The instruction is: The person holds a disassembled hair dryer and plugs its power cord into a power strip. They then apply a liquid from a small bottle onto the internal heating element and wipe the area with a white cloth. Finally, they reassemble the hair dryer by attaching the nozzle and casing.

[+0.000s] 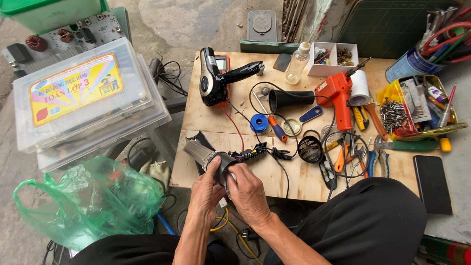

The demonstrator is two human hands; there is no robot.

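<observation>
Both hands (228,189) closed on dryer part (216,159)

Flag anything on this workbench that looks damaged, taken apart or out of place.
The hair dryer body held by the left hand and right hand is opened up: its heating core pokes out bare and wires trail loose. Its black nozzle and round grille lie detached on the plywood table.

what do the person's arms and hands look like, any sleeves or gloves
Both hands are bare: no gloves, rings or watch show on the left hand or the right hand. The forearms are uncovered, with no sleeves in view. Dark trousers cover the legs below.
</observation>
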